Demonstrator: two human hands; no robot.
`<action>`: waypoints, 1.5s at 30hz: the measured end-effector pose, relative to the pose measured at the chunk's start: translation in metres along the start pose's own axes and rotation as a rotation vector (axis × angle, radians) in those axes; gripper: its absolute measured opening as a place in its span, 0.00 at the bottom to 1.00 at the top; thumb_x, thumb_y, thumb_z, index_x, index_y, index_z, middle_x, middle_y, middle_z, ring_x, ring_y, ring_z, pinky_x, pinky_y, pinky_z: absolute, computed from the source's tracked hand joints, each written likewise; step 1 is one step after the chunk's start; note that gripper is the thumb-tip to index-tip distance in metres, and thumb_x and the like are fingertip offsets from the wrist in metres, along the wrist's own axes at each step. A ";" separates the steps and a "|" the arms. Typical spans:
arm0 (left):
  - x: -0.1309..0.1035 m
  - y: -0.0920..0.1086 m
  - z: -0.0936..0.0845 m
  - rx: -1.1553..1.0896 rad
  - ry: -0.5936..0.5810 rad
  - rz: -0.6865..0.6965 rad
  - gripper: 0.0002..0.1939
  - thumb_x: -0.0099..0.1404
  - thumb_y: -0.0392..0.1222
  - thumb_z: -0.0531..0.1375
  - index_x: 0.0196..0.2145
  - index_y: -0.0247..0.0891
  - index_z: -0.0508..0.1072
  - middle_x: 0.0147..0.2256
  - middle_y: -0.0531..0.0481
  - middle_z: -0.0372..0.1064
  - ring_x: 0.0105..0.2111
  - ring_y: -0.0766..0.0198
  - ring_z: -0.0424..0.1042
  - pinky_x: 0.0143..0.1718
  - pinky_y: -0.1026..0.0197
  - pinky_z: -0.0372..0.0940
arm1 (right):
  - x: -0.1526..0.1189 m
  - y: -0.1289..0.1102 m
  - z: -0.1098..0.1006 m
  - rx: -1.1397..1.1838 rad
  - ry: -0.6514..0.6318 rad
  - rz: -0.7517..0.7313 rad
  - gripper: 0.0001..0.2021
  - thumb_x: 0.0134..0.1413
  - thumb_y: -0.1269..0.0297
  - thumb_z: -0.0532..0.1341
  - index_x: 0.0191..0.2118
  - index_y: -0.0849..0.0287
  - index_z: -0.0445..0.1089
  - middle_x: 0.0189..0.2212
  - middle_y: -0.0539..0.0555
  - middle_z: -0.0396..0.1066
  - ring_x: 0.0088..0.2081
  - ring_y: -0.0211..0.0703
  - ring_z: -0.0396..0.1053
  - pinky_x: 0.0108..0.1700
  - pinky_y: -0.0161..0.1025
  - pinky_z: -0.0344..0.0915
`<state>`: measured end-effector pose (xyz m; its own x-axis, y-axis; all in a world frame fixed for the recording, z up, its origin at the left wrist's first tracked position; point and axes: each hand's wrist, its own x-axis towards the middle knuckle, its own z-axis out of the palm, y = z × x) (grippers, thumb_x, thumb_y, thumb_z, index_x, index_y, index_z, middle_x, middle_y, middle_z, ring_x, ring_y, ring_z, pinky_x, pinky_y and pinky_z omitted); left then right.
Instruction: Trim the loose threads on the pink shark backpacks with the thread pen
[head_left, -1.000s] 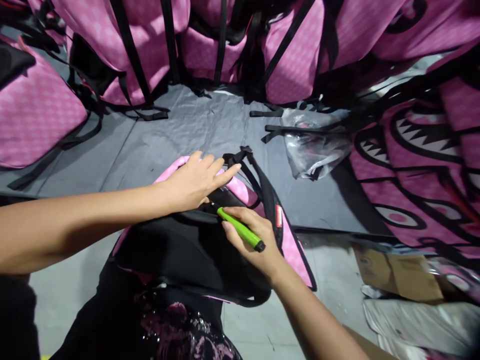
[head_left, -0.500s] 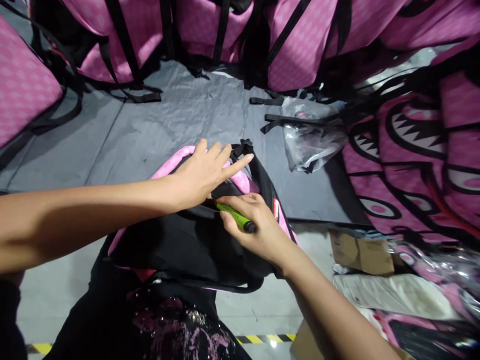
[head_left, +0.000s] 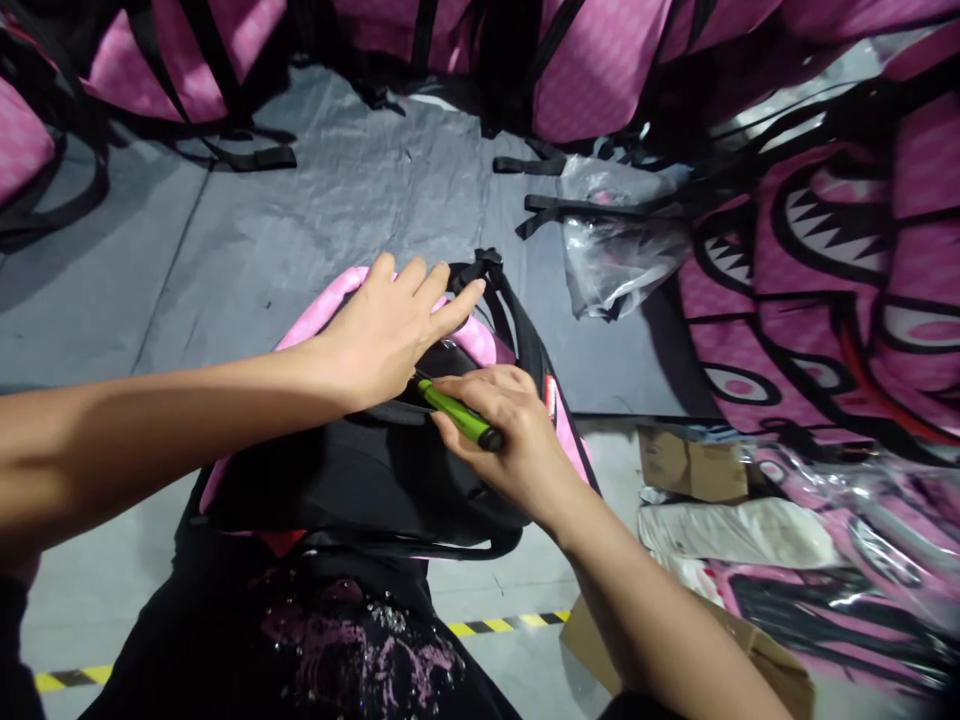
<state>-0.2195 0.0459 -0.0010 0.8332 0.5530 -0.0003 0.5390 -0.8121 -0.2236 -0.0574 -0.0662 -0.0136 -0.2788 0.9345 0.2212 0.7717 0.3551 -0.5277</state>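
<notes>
1. Tool [head_left: 459, 414]: located over the upper part of the bag [head_left: 352, 485]. Handle green, rounded, with black butt; tip hidden at the left hand [head_left: 386, 325].
2. Right hand [head_left: 510, 430]: closed around the handle, thumb and forefinger pinching it; the remaining fingers are largely concealed.
3. Left hand: back upward, fingers spread across the bag's upper edge. Thumb hidden; whether it pinches fabric cannot be told.
4. Bag: located above the lap, upper end overlapping the table edge in view. Black fabric panel, smooth, curved; pink padded trim; black webbing strap at the far end. Dark interior detail cannot be made out.
5. Table [head_left: 247, 250]: grey sheet covering, creased, with a seam at left.
6. Pouch [head_left: 622, 265]: clear, crinkled plastic, right of the bag; contents unclear.
7. Backpacks [head_left: 600, 70]: pink, patterned, lining the far side, cut off by the frame.
8. Floor [head_left: 525, 585]: pale, with yellow-black tape [head_left: 510, 625]; carton [head_left: 694, 465] at right.
</notes>
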 end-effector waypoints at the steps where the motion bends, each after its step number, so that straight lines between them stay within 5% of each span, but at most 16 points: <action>1: 0.000 0.000 0.000 -0.015 -0.004 -0.002 0.45 0.65 0.42 0.60 0.73 0.33 0.42 0.64 0.32 0.53 0.58 0.42 0.61 0.56 0.45 0.57 | 0.000 -0.002 0.000 -0.039 0.002 0.007 0.07 0.61 0.68 0.63 0.44 0.60 0.73 0.36 0.53 0.76 0.39 0.46 0.73 0.50 0.49 0.61; 14: -0.001 -0.002 0.001 -0.119 -0.028 -0.007 0.43 0.66 0.42 0.56 0.73 0.35 0.40 0.66 0.33 0.51 0.60 0.40 0.59 0.59 0.43 0.53 | -0.002 -0.014 0.005 -0.078 0.039 0.137 0.05 0.61 0.65 0.62 0.41 0.57 0.74 0.35 0.53 0.77 0.39 0.47 0.73 0.51 0.50 0.61; 45: -0.003 -0.001 0.001 -0.004 0.017 0.019 0.41 0.65 0.41 0.56 0.72 0.31 0.46 0.60 0.32 0.58 0.53 0.44 0.63 0.52 0.46 0.57 | -0.005 -0.019 0.015 -0.087 0.192 0.161 0.04 0.61 0.65 0.63 0.40 0.57 0.73 0.36 0.53 0.77 0.39 0.47 0.73 0.50 0.51 0.60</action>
<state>-0.2228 0.0451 -0.0017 0.8454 0.5340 0.0120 0.5233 -0.8234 -0.2194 -0.0793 -0.0773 -0.0168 -0.0409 0.9542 0.2963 0.8459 0.1909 -0.4980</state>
